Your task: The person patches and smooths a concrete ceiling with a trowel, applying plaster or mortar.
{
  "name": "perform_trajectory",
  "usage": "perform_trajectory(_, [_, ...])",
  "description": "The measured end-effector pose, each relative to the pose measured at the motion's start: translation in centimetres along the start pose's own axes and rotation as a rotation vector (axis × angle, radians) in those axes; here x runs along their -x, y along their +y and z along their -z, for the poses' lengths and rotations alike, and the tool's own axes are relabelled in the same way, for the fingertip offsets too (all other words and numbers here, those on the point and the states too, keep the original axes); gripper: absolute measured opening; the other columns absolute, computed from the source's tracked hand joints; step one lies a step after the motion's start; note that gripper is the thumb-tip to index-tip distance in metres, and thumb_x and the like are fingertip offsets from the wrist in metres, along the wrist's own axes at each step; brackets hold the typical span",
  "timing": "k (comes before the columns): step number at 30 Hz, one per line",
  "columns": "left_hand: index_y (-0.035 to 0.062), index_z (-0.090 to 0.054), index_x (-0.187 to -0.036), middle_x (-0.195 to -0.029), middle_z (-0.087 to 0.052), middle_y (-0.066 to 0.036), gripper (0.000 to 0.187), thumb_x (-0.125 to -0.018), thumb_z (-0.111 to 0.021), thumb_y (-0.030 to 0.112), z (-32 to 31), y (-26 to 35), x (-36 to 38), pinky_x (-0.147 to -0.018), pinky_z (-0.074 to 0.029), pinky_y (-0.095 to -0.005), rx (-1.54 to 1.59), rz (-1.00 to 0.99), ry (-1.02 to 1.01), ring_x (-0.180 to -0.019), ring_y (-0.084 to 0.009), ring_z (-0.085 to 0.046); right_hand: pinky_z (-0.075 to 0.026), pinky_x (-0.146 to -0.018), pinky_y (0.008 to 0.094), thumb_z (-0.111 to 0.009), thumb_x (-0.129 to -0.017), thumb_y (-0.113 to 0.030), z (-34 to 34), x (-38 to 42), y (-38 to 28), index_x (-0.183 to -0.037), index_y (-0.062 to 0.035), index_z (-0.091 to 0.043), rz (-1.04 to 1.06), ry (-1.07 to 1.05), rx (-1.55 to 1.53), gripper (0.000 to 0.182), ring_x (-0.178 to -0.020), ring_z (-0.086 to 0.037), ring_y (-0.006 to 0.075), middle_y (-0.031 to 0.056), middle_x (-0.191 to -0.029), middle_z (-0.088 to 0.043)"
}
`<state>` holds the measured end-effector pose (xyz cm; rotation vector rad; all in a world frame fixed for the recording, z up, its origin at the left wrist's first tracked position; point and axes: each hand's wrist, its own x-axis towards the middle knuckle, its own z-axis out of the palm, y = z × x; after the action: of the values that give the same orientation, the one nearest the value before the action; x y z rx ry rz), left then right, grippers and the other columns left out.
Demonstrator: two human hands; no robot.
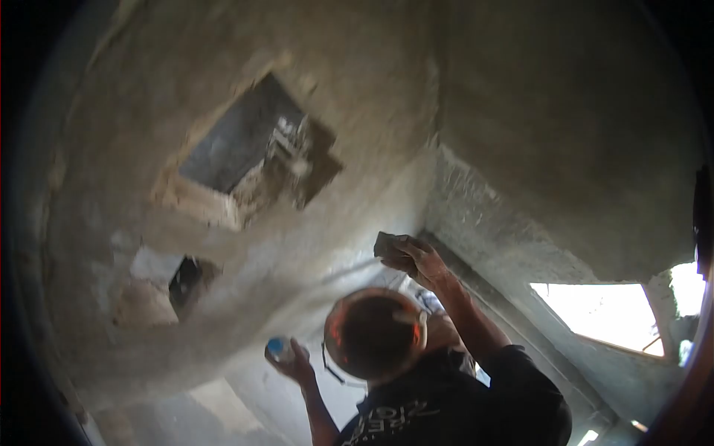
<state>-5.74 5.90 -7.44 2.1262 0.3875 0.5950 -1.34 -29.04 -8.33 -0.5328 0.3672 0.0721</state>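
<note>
Neither of my hands shows in the head view. Ahead of me stands a co-worker, seen from behind, in a dark T-shirt (454, 405) with pale lettering and a round helmet (372, 334). The co-worker's raised right hand (424, 262) grips a dark grey block-like piece (391, 246), close to the wall corner in this view. Lower down, the co-worker's left hand (300, 366) holds a clear plastic bottle (280, 352) with a blue cap.
A plastered wall (357, 67) has a large ragged-edged opening (238, 137) and a smaller recess (186, 286). Pale fittings (291, 145) sit in the large one. Bright daylight comes through a window opening (606, 312) at right. A ledge (513, 312) runs along the right wall.
</note>
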Motion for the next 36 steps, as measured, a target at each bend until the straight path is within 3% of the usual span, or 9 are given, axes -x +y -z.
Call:
perform_trajectory(4, [-0.0008, -0.045, -0.116, -0.109, -0.052, -0.018, 0.053, -0.073, -0.073, 0.013, -0.2, 0.4, -0.2, -0.09, -0.041, -0.0447, -0.151, -0.091, 0.044, -0.1, -0.033, -0.051, -0.05, -0.092, 0.0363, -0.052, -0.091, -0.007, 0.1, -4.4, -8.5, -0.122, 0.0087, -0.048, 0.444, -0.029, 0.091, 0.036, -0.102, -0.061, 0.0258, 0.0187, -0.116, -0.058])
perform_trajectory(6, [-0.0008, -0.045, -0.116, -0.109, -0.052, -0.018, 0.053, -0.073, -0.072, 0.013, -0.5, 0.7, -0.1, -0.09, -0.041, -0.0447, -0.17, -0.116, 0.047, -0.1, -0.0334, -0.052, -0.051, -0.09, 0.0333, -0.052, -0.089, -0.006, -3.1, -5.1, -14.2, -0.122, 0.0098, -0.048, 0.606, 0.188, 0.273, 0.037, -0.102, -0.061, 0.0236, 0.0165, -0.114, -0.06])
perform_trajectory(10, [-0.0006, -0.045, -0.116, -0.108, -0.053, -0.018, 0.053, -0.073, -0.072, 0.013, -1.3, 2.6, -0.2, -0.089, -0.041, -0.0445, -0.181, -0.161, 0.044, -0.101, -0.0336, -0.052, -0.05, -0.082, 0.0299, -0.056, -0.087, -0.005, -6.2, -11.6, -24.4, -0.116, 0.0076, -0.054, 1.399, 0.372, 0.54, 0.031, -0.097, -0.06, 0.0185, 0.0137, -0.11, -0.061])
perform_trajectory(14, [-0.0005, -0.045, -0.116, -0.108, -0.053, -0.018, 0.053, -0.073, -0.072, 0.014, -1.6, 2.8, -0.1, -0.089, -0.04, -0.0448, -0.228, -0.172, 0.055, -0.101, -0.0344, -0.052, -0.047, -0.085, 0.0335, -0.059, -0.079, -0.004, -12.5, -14.7, -33.4, -0.11, -0.0004, -0.063, 1.971, 0.609, 0.79, 0.031, -0.095, -0.064, 0.0267, 0.0179, -0.099, -0.067])
perform_trajectory(17, [-0.0005, -0.045, -0.116, -0.109, -0.053, -0.018, 0.053, -0.073, -0.072, 0.014, -1.9, 3.6, 0.0, -0.09, -0.04, -0.0448, -0.243, -0.119, 0.061, -0.102, -0.0347, -0.052, -0.048, -0.084, 0.0354, -0.059, -0.078, -0.003, -15.0, -16.4, -36.1, -0.116, -0.0056, -0.061, 1.902, 0.552, 0.856, 0.037, -0.099, -0.061, 0.0338, 0.0217, -0.1, -0.064])
perform_trajectory(23, [-0.0002, -0.045, -0.118, -0.11, -0.053, -0.018, 0.054, -0.073, -0.072, 0.015, -2.0, 2.8, 0.1, -0.09, -0.04, -0.0441, -0.276, -0.144, 0.056, -0.103, -0.0344, -0.052, -0.05, -0.079, 0.0399, -0.061, -0.076, -0.004, -13.7, -19.9, -36.6, -0.118, -0.0059, -0.057, 2.192, 0.619, 1.092, 0.043, -0.098, -0.06, 0.0355, 0.0216, -0.106, -0.062])
perform_trajectory(25, [0.0, -0.045, -0.118, -0.11, -0.053, -0.018, 0.054, -0.073, -0.072, 0.015, -2.1, 3.9, 0.3, -0.09, -0.04, -0.0441, -0.248, -0.118, 0.039, -0.103, -0.0343, -0.052, -0.049, -0.083, 0.0421, -0.062, -0.075, -0.006, -12.2, -20.2, -35.7, -0.115, -0.0051, -0.059, 1.764, 0.749, 1.217, 0.039, -0.098, -0.059, 0.0376, 0.0197, -0.108, -0.061])
perform_trajectory(35, [-0.0004, -0.044, -0.118, -0.109, -0.053, -0.018, 0.056, -0.073, -0.073, 0.015, -2.6, 3.1, 0.0, -0.09, -0.04, -0.0444, -0.173, -0.113, -0.008, -0.102, -0.0337, -0.052, -0.051, -0.077, 0.0395, -0.062, -0.076, -0.009, -14.4, -15.7, -37.9, -0.105, -0.0057, -0.065, 1.829, 0.864, 1.02, 0.029, -0.085, -0.062, 0.0376, 0.0206, -0.093, -0.064])
perform_trajectory(36, [-0.0004, -0.044, -0.118, -0.109, -0.053, -0.018, 0.056, -0.073, -0.073, 0.015, -2.5, 2.8, 0.1, -0.09, -0.04, -0.0444, -0.176, -0.112, -0.009, -0.102, -0.0337, -0.052, -0.041, -0.091, 0.0416, -0.055, -0.085, -0.014, -15.2, -15.2, -38.6, -0.117, -0.0047, -0.056, 1.615, 0.769, 1.171, 0.034, -0.103, -0.052, 0.0368, 0.0204, -0.111, -0.056])
